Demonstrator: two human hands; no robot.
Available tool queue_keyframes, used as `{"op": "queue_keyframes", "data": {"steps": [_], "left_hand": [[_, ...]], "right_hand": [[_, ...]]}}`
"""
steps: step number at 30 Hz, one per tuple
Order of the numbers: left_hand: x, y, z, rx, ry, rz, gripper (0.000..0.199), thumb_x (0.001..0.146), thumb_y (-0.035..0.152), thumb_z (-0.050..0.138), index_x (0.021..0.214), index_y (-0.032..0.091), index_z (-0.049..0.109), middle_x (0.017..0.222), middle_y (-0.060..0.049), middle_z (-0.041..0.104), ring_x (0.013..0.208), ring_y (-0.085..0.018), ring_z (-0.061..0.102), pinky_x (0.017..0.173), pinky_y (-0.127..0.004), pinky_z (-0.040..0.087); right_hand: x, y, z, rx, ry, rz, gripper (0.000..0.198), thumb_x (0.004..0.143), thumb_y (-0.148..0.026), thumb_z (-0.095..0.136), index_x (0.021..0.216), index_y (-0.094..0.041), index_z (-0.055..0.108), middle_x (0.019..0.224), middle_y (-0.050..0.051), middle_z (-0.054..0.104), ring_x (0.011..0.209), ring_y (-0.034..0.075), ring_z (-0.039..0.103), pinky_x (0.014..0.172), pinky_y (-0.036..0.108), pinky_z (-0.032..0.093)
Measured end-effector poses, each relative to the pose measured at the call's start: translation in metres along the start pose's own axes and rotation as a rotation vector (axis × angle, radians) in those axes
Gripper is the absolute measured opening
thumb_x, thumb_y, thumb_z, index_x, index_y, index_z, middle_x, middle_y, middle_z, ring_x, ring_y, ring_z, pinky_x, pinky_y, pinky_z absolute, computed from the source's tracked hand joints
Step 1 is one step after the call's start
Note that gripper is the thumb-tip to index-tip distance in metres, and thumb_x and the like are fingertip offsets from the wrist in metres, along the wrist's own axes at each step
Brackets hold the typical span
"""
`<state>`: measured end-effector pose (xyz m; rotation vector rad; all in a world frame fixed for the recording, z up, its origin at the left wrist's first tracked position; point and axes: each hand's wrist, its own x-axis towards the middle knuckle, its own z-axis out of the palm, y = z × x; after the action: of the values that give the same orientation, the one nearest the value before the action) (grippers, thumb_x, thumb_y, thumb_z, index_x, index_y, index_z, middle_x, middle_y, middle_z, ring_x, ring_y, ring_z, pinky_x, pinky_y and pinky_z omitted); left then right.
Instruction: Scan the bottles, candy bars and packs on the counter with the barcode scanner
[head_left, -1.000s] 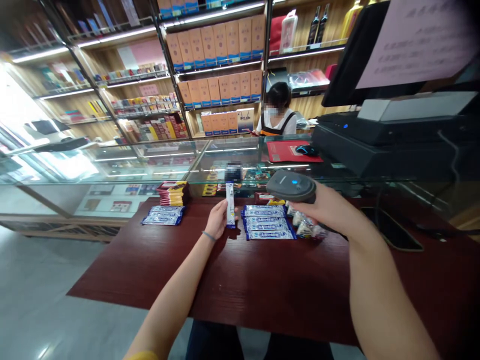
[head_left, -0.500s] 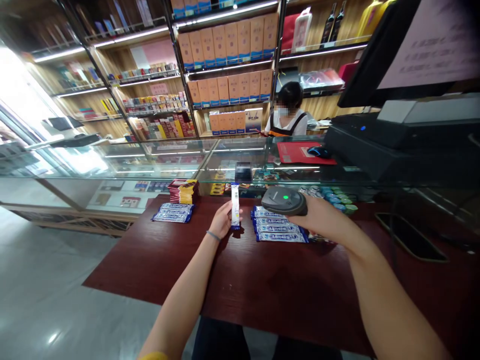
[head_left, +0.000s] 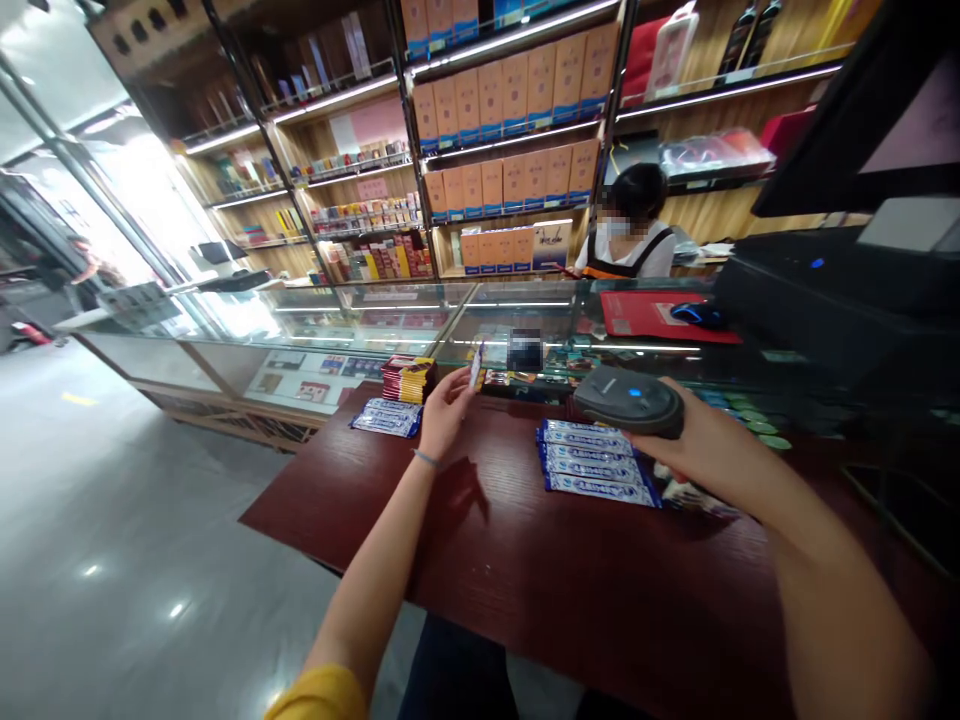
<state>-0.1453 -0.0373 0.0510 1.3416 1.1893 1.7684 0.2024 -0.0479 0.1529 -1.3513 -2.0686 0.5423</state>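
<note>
My left hand (head_left: 444,412) is closed on a slim white and blue packet (head_left: 477,366), which stands nearly edge-on above the table. In my right hand (head_left: 709,435) is a dark grey barcode scanner (head_left: 628,400), a blue light glowing on its top. Below the scanner lies a row of several blue and white packets (head_left: 600,470), side by side. A smaller pile of the same packets (head_left: 387,417) rests left of my left hand, in front of a stack of red and yellow packs (head_left: 407,380). Small wrapped items (head_left: 694,495) are partly hidden under my right forearm.
The dark red table (head_left: 465,540) meets a glass display counter (head_left: 360,310). Behind it sits a person (head_left: 630,250) in an apron. A red mat (head_left: 637,315) with a mouse (head_left: 697,314) lies on the glass; a monitor (head_left: 825,120) overhangs at right.
My left hand has carried the packet leftward and turned it from face-on to nearly edge-on. The scanner's light went from green to blue. The whole view has shifted left.
</note>
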Motion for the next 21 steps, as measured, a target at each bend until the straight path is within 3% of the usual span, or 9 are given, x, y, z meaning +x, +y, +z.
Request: {"op": "queue_keyframes", "data": {"steps": [3, 9, 12, 16, 21], "left_hand": [[-0.004, -0.003, -0.047, 0.246, 0.014, 0.018, 0.042, 0.089, 0.041, 0.072, 0.125, 0.02, 0.072, 0.125, -0.011, 0.075, 0.115, -0.026, 0.071, 0.104, -0.041, 0.054], [-0.009, -0.019, -0.154, 0.835, 0.034, 0.05, 0.033, 0.094, 0.039, 0.063, 0.12, 0.023, 0.075, 0.12, -0.009, 0.077, 0.111, -0.027, 0.071, 0.101, -0.043, 0.055], [-0.002, -0.019, -0.195, 1.048, -0.123, 0.184, 0.034, 0.097, 0.037, 0.056, 0.122, 0.023, 0.074, 0.125, -0.009, 0.075, 0.117, -0.027, 0.069, 0.106, -0.043, 0.053], [0.009, -0.023, -0.225, 1.257, -0.335, 0.225, 0.033, 0.099, 0.035, 0.051, 0.119, 0.025, 0.075, 0.127, -0.008, 0.074, 0.121, -0.027, 0.068, 0.11, -0.046, 0.049], [0.015, -0.034, -0.232, 1.306, -0.346, 0.125, 0.032, 0.096, 0.029, 0.053, 0.119, 0.026, 0.075, 0.127, -0.008, 0.074, 0.12, -0.026, 0.067, 0.109, -0.043, 0.05]], "right_hand": [[0.0, -0.003, -0.002, -0.004, -0.093, 0.079, 0.053, 0.076, -0.045, 0.069, 0.125, -0.026, 0.059, 0.08, 0.003, 0.074, 0.056, 0.023, 0.065, 0.054, 0.032, 0.046], [0.003, 0.0, 0.0, -0.042, -0.091, 0.098, 0.059, 0.072, -0.05, 0.068, 0.125, -0.025, 0.058, 0.088, 0.006, 0.075, 0.052, 0.022, 0.061, 0.052, 0.034, 0.044], [0.004, 0.001, 0.002, -0.01, -0.053, 0.09, 0.057, 0.07, -0.051, 0.07, 0.12, -0.026, 0.059, 0.089, 0.007, 0.076, 0.06, 0.026, 0.066, 0.054, 0.035, 0.046], [0.005, 0.0, 0.004, 0.019, -0.028, 0.099, 0.061, 0.069, -0.054, 0.07, 0.122, -0.027, 0.059, 0.103, 0.008, 0.077, 0.071, 0.029, 0.071, 0.059, 0.038, 0.051], [0.006, -0.001, 0.006, 0.014, -0.042, 0.14, 0.068, 0.07, -0.053, 0.069, 0.131, -0.027, 0.057, 0.113, 0.011, 0.076, 0.074, 0.031, 0.072, 0.06, 0.04, 0.052]]}}
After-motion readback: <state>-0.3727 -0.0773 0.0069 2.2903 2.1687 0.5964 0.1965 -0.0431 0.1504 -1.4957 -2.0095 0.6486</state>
